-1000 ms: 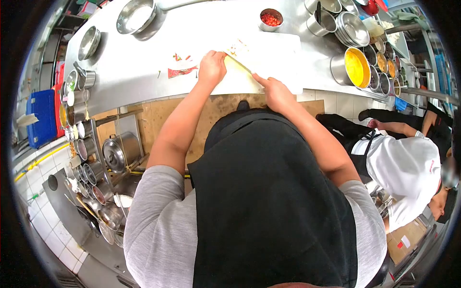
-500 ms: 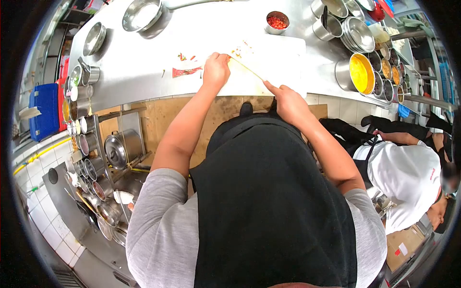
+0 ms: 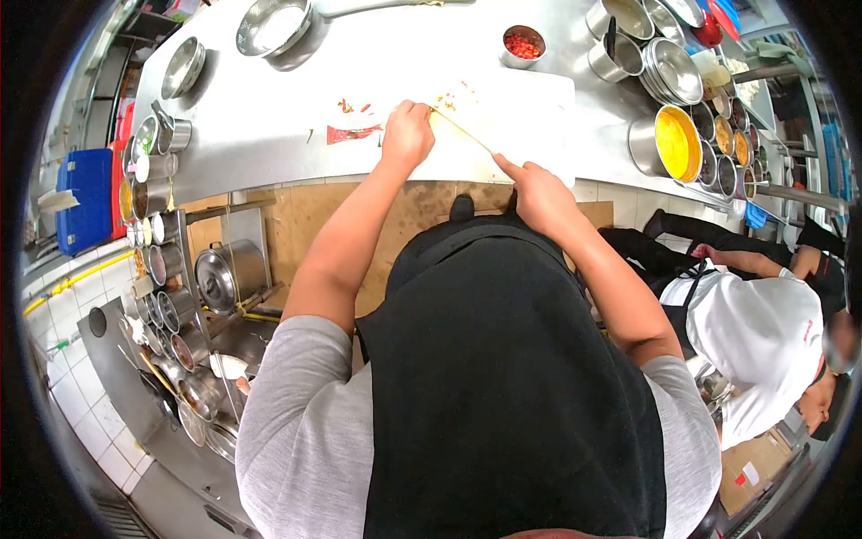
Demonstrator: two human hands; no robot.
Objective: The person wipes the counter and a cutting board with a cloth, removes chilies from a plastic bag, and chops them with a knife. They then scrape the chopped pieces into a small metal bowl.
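Observation:
My right hand point(image 3: 543, 196) is closed at the near edge of the white cutting board point(image 3: 543, 99), its index finger stretched along what looks like a thin knife point(image 3: 464, 131), seen edge-on as a yellowish line. The far tip of that line meets the fingers of my left hand point(image 3: 409, 135), which are pressed together on the board; what they hold is hidden. Small orange and yellow bits point(image 3: 455, 95) lie just beyond the tip. Left of my left hand are a flat red patterned piece point(image 3: 353, 134) and a few red and green scraps point(image 3: 346, 106).
A metal cup of chopped red pieces point(image 3: 523, 45) stands behind the board. Steel bowls point(image 3: 274, 25) are at the back left. A pot of yellow liquid point(image 3: 673, 144) and several containers line the right. Another person in white point(image 3: 754, 332) is at the right.
The view has shifted slightly, so the table items appear a little to the right and lower. Both hands keep nearly the same pose. The other person's arm and head have moved slightly.

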